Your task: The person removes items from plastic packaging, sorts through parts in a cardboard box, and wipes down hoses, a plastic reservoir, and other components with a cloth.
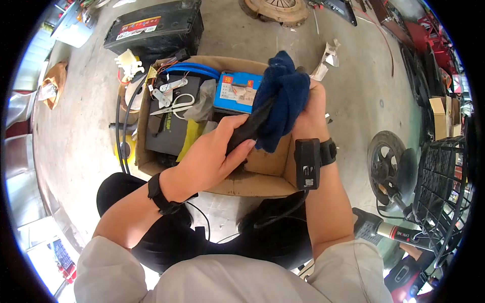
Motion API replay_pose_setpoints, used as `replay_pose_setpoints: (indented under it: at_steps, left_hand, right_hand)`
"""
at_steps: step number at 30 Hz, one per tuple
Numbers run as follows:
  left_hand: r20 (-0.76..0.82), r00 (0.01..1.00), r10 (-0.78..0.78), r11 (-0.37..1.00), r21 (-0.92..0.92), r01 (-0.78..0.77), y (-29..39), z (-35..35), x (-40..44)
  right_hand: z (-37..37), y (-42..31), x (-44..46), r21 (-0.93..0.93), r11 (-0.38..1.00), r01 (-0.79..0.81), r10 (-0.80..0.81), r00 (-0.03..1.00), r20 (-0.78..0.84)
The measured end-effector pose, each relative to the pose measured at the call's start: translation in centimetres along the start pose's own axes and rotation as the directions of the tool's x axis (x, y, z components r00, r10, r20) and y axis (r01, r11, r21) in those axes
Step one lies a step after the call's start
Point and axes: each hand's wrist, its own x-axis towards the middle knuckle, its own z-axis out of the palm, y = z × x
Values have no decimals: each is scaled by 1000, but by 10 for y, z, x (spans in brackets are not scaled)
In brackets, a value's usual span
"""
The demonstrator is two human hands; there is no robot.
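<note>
My left hand point(209, 146) is closed around one end of a black object point(247, 129), whose shape is partly hidden. A dark blue cloth point(283, 101) is wrapped about its far part, and my right hand point(312, 108) grips that cloth from the right side. Both hands are above an open cardboard box point(242, 187). Inside the box are a blue battery point(233, 93), white-handled scissors point(177, 106), a dark flat case point(164, 134), blue tubing point(194, 69) and a yellow piece point(189, 137).
A large black battery point(156, 30) stands behind the box. Yellow tape point(126, 150) lies at its left. A round metal part point(278, 9) is at the top. On the right are a small wheel point(386, 161) and a black wire basket point(442, 177).
</note>
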Motion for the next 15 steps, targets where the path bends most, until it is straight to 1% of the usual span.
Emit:
replay_pose_setpoints:
  at_steps: [1,4,7,10,13,15]
  left_hand:
    - [14,1000,-8,1000,23,7,1,-2,0]
    - [-26,993,116,988,107,-113,-1,-5,0]
    - [-28,990,139,983,129,-134,2,-9,0]
    - [-20,994,112,990,88,-110,9,-12,-3]
    - [5,995,96,994,61,-96,17,-18,-8]
    - [24,995,94,995,13,-94,21,-24,-11]
  right_hand:
    - [-5,-1,3,41,999,-29,28,999,36]
    - [-16,-10,14,-30,995,-92,91,995,-34]
    - [-12,-13,17,-23,995,-100,98,994,-56]
    - [-14,-16,15,12,991,-133,134,990,-43]
    - [-16,-21,13,-10,980,-200,200,979,39]
    - [-8,-25,8,-40,976,-215,218,970,106]
